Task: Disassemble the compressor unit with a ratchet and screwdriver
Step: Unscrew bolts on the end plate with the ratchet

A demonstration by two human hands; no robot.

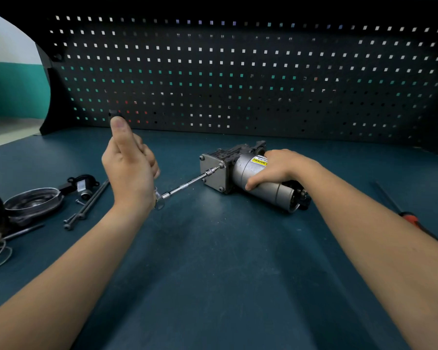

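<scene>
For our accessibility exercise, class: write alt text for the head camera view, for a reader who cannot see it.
A person's left hand grips a ratchet whose extension meets a bolt on the compressor, which the right hand holds on a blue bench. Loose parts lie at the left.

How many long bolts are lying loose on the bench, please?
2: one long bolt and a second alongside it, left of the left hand; others may be hidden.

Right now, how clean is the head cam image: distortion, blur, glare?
Head view: heavy wide-angle bowing along the pegboard and bench edges; dark upper corners; thumb of the left hand slightly soft; compressor sharp, its warning label readable; mild sheen on the ratchet, no harsh glare; shadows soft.
</scene>
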